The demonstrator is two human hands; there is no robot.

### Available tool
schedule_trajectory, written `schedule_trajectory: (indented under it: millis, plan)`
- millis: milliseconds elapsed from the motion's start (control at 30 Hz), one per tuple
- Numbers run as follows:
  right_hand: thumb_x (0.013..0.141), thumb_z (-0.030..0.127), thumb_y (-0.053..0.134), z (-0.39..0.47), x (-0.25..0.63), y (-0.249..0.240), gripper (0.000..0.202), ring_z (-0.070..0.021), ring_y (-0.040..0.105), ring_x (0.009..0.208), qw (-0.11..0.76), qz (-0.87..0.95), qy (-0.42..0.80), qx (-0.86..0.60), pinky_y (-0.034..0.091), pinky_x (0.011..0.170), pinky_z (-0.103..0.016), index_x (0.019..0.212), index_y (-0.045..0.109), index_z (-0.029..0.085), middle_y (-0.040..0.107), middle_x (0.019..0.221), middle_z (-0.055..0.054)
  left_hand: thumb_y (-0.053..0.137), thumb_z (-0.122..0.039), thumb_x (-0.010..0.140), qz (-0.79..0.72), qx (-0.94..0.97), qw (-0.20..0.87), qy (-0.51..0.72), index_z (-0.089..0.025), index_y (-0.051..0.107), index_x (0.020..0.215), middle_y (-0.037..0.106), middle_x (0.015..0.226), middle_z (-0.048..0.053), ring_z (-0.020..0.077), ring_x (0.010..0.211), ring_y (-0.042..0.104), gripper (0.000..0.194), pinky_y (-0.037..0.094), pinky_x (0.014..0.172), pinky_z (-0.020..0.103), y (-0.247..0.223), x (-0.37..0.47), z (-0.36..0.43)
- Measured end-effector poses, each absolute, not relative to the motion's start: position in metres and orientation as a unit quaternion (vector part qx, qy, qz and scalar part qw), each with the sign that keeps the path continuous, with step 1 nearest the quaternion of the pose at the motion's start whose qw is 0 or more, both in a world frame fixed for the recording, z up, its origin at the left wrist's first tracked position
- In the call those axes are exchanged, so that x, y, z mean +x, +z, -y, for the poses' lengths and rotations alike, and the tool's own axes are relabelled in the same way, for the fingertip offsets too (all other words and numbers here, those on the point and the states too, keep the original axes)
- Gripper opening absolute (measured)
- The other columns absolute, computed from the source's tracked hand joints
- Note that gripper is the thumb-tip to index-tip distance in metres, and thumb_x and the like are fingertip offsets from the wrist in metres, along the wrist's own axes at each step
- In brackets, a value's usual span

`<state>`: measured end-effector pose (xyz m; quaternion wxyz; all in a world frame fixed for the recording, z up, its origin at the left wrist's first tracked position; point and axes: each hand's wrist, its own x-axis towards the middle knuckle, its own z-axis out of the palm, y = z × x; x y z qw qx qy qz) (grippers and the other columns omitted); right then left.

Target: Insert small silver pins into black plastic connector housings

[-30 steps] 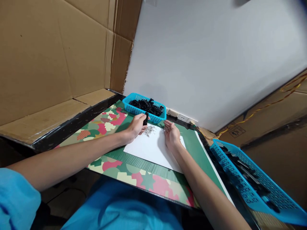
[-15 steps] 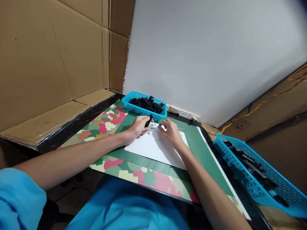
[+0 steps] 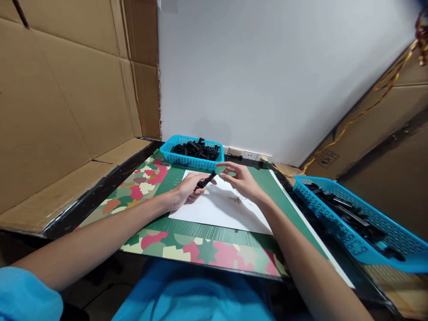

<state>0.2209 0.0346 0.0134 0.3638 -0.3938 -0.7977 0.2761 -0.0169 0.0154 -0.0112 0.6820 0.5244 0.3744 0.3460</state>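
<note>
My left hand (image 3: 189, 189) is closed round a long, narrow black plastic part (image 3: 205, 180), which tilts up to the right over a white sheet (image 3: 207, 205). Just right of the part's tip is my right hand (image 3: 239, 178). Its thumb and a fingertip come together in a pinch, while another finger stretches out to the left. Anything between those fingertips is too small to make out. Below that hand, a scatter of tiny bits (image 3: 238, 199) lies on the sheet.
A blue basket (image 3: 190, 162) of black parts stands at the back of the green patterned mat (image 3: 214, 254). To the right is another blue basket (image 3: 351, 247) with longer black pieces. Cardboard (image 3: 70, 89) walls the left side; sockets (image 3: 249, 155) and a yellow cable (image 3: 334, 140) are behind.
The black part has turned from steep to a flatter slant. My right hand has come closer to its tip, one finger now stretched left. The tiny bits now show farther right. The view has shifted.
</note>
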Motion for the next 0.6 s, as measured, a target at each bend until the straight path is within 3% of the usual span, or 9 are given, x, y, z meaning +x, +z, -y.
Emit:
schedule_trajectory:
  millis: [167,333,467,600]
  plan:
    - [0.095,0.037,0.073,-0.024,0.215,0.022,0.022,-0.0159,0.057,0.081,0.361,0.789,0.364,-0.338,0.043,0.067,-0.028,0.102,0.079,0.017,0.072,0.095,-0.007,0.057,-0.052,0.095,-0.331,0.566,0.677,0.335,-0.016,0.075,0.087,0.017,0.055,-0.009,0.01,0.049,0.007,0.041,0.008,0.047,0.026,-0.01,-0.02,-0.013]
    - [0.089,0.04,0.081,-0.021,0.224,0.03,0.025,-0.0128,0.053,0.069,0.367,0.765,0.406,-0.338,0.034,0.055,-0.027,0.098,0.08,0.017,0.073,0.091,-0.008,0.056,-0.053,0.096,-0.302,0.583,0.689,0.308,-0.015,0.075,0.097,0.027,0.06,-0.007,0.0116,0.053,0.016,0.043,0.014,0.05,0.026,-0.005,-0.017,-0.011]
    - [0.092,0.049,0.078,-0.028,0.234,0.026,0.034,-0.0101,0.044,0.059,0.394,0.747,0.406,-0.349,0.028,0.049,-0.026,0.106,0.078,0.017,0.073,0.086,-0.006,0.066,-0.05,0.092,-0.327,0.65,0.575,0.373,-0.016,0.072,0.1,0.046,0.075,-0.001,0.0132,0.064,0.037,0.035,0.027,0.056,0.025,-0.008,-0.011,-0.013]
    - [0.107,0.057,0.052,-0.038,0.24,0.02,0.045,-0.0099,0.043,0.051,0.391,0.754,0.276,-0.451,0.035,0.049,-0.026,0.113,0.075,0.018,0.074,0.083,-0.005,0.06,-0.054,0.1,-0.327,0.749,0.404,0.411,-0.019,0.067,0.1,0.055,0.083,0.001,0.0157,0.071,0.045,0.035,0.035,0.064,0.026,0.007,-0.004,-0.006]
